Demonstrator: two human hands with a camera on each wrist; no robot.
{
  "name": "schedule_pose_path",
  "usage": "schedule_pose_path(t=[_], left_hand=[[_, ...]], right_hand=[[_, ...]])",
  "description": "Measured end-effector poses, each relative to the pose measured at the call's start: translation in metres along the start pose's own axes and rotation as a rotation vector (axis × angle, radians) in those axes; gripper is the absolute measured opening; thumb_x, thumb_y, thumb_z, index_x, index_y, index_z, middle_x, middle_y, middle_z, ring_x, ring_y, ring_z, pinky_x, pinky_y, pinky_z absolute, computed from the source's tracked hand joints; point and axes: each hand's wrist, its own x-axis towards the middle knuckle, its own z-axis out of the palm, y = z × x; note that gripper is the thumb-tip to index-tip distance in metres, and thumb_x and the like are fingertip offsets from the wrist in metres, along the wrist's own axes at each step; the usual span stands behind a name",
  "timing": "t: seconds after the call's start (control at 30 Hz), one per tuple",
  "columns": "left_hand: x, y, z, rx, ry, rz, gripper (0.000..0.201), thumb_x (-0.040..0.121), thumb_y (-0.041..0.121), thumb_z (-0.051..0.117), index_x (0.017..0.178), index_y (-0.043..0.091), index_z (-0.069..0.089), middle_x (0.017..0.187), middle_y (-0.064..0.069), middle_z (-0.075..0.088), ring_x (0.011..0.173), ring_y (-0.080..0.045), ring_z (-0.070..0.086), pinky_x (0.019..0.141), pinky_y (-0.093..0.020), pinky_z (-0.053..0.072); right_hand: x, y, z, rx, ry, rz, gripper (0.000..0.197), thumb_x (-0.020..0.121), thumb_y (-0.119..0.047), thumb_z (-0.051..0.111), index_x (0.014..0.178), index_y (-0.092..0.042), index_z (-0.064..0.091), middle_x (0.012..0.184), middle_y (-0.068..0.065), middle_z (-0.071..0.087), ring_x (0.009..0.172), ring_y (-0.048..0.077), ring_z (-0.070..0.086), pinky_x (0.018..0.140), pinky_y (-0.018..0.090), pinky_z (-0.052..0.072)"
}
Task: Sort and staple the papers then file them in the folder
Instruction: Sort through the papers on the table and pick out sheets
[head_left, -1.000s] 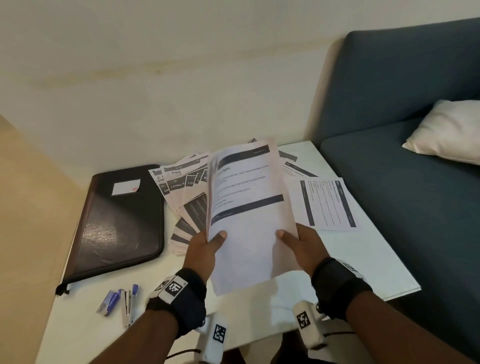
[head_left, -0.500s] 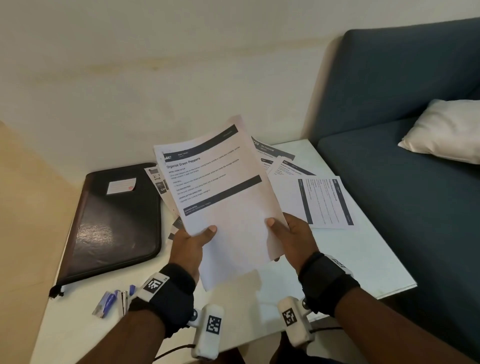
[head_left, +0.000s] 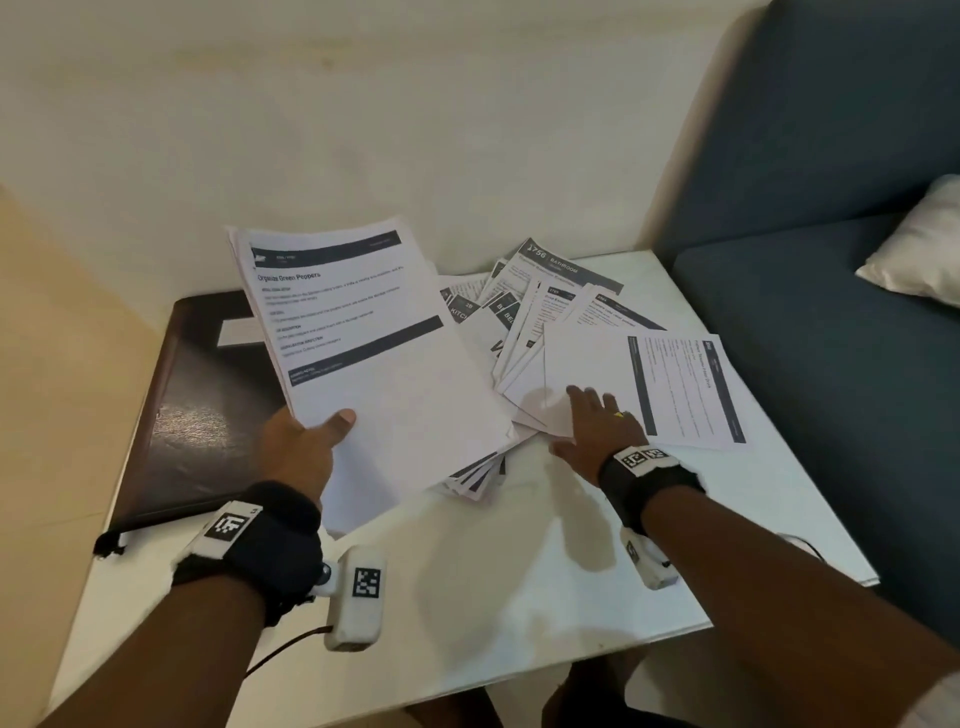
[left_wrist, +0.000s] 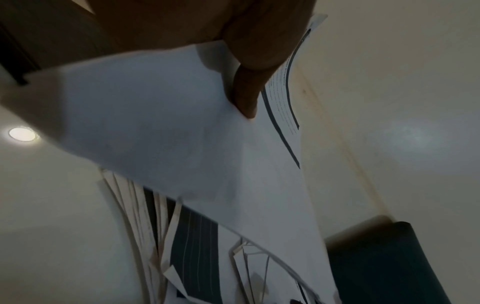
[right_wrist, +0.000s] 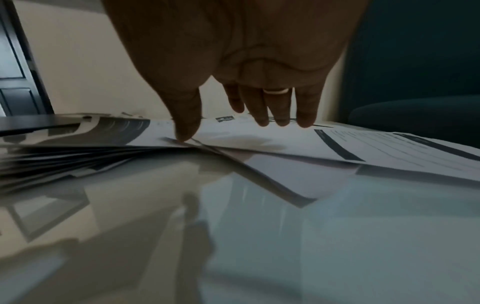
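Our left hand (head_left: 301, 452) pinches a paper stack (head_left: 374, 353), thumb on top; the right hand (head_left: 597, 426) lies spread on loose sheets (head_left: 582, 364). Only the right wrist view shows its thumb (right_wrist: 185, 123) touching the paper.

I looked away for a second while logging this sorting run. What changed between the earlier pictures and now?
The right hand let go of the held stack and moved right and down to the loose papers on the table, fingers spread. The left hand now grips the stack alone. The folder stayed put.
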Motion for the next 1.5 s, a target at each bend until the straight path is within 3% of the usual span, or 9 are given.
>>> schedule_pose_path(t=[0.07, 0.3, 0.6, 0.7, 0.87, 1.07, 1.23, 1.4, 1.5], left_hand=[[0.001, 0.002, 0.002, -0.003, -0.012, -0.016, 0.016, 0.089, 0.013, 0.07, 0.102, 0.018, 0.062, 0.104, -0.004, 0.067, 0.1, -0.032, 0.06, 0.093, -0.047, 0.047], [0.0, 0.007, 0.011, -0.02, -0.058, -0.007, 0.026, 0.089, 0.014, 0.07, 0.115, 0.019, 0.064, 0.11, -0.001, 0.069, 0.106, -0.029, 0.061, 0.098, -0.05, 0.047], [0.003, 0.015, 0.002, -0.074, -0.003, 0.002, 0.017, 0.091, 0.014, 0.068, 0.103, 0.021, 0.059, 0.101, 0.001, 0.064, 0.092, -0.023, 0.057, 0.088, -0.043, 0.044], [0.001, 0.019, 0.001, -0.106, 0.006, 0.0, 0.019, 0.09, 0.015, 0.069, 0.105, 0.02, 0.059, 0.096, 0.003, 0.063, 0.09, -0.023, 0.057, 0.087, -0.041, 0.044], [-0.006, 0.02, -0.007, -0.059, -0.013, 0.0, 0.017, 0.087, 0.018, 0.073, 0.099, 0.024, 0.061, 0.095, 0.008, 0.065, 0.098, -0.027, 0.06, 0.095, -0.048, 0.048], [-0.004, 0.021, -0.013, -0.018, 0.021, 0.015, 0.024, 0.084, 0.019, 0.077, 0.103, 0.022, 0.064, 0.103, 0.002, 0.067, 0.099, -0.029, 0.062, 0.099, -0.052, 0.048], [-0.003, 0.02, -0.007, 0.034, 0.014, 0.009, 0.033, 0.085, 0.023, 0.076, 0.114, 0.019, 0.061, 0.108, 0.0, 0.063, 0.101, -0.03, 0.058, 0.099, -0.05, 0.047], [-0.004, 0.018, 0.0, 0.052, -0.016, 0.03, 0.033, 0.089, 0.018, 0.071, 0.119, 0.014, 0.058, 0.113, -0.002, 0.06, 0.102, -0.028, 0.055, 0.093, -0.043, 0.044], [-0.006, 0.015, 0.007, 0.076, -0.064, 0.028, 0.029, 0.09, 0.016, 0.07, 0.117, 0.014, 0.059, 0.113, -0.003, 0.061, 0.101, -0.028, 0.056, 0.09, -0.041, 0.044]], right_hand=[[0.01, -0.006, 0.007, -0.043, -0.028, 0.005, 0.077, 0.084, -0.051, 0.063, 0.141, -0.019, 0.024, 0.142, 0.005, 0.036, 0.131, 0.031, 0.037, 0.1, 0.047, 0.039], [0.015, -0.012, 0.0, -0.054, -0.011, 0.004, 0.024, 0.095, -0.024, 0.047, 0.117, -0.016, 0.047, 0.115, 0.008, 0.06, 0.101, 0.031, 0.061, 0.086, 0.04, 0.048], [-0.012, -0.014, -0.028, -0.064, 0.063, -0.082, 0.018, 0.097, -0.025, 0.041, 0.109, -0.014, 0.049, 0.094, 0.01, 0.067, 0.086, 0.035, 0.063, 0.07, 0.033, 0.04], [-0.05, -0.02, -0.03, -0.107, 0.051, -0.261, 0.022, 0.098, -0.028, 0.04, 0.113, -0.017, 0.052, 0.103, 0.007, 0.069, 0.093, 0.032, 0.063, 0.084, 0.031, 0.043], [-0.127, -0.012, -0.003, -0.117, -0.268, -0.508, 0.046, 0.101, -0.029, 0.039, 0.146, -0.019, 0.037, 0.147, 0.004, 0.045, 0.129, 0.029, 0.048, 0.109, 0.036, 0.033], [-0.175, 0.015, 0.031, -0.256, -0.496, -0.676, 0.056, 0.098, -0.038, 0.043, 0.149, -0.02, 0.033, 0.154, 0.016, 0.036, 0.146, 0.021, 0.029, 0.12, 0.042, 0.021], [-0.167, 0.016, 0.025, -0.188, -0.533, -0.525, 0.06, 0.082, -0.077, 0.035, 0.11, -0.028, 0.057, 0.13, 0.002, 0.058, 0.115, 0.029, 0.057, 0.1, 0.045, 0.043], [-0.137, 0.025, 0.019, 0.175, -0.155, -0.071, 0.024, 0.093, -0.049, 0.05, 0.09, -0.027, 0.055, 0.101, 0.003, 0.068, 0.096, 0.025, 0.062, 0.077, 0.031, 0.047], [-0.124, 0.038, 0.021, 0.206, -0.045, 0.231, 0.026, 0.091, -0.042, 0.059, 0.104, -0.02, 0.056, 0.116, 0.008, 0.063, 0.108, 0.028, 0.058, 0.084, 0.032, 0.048]])
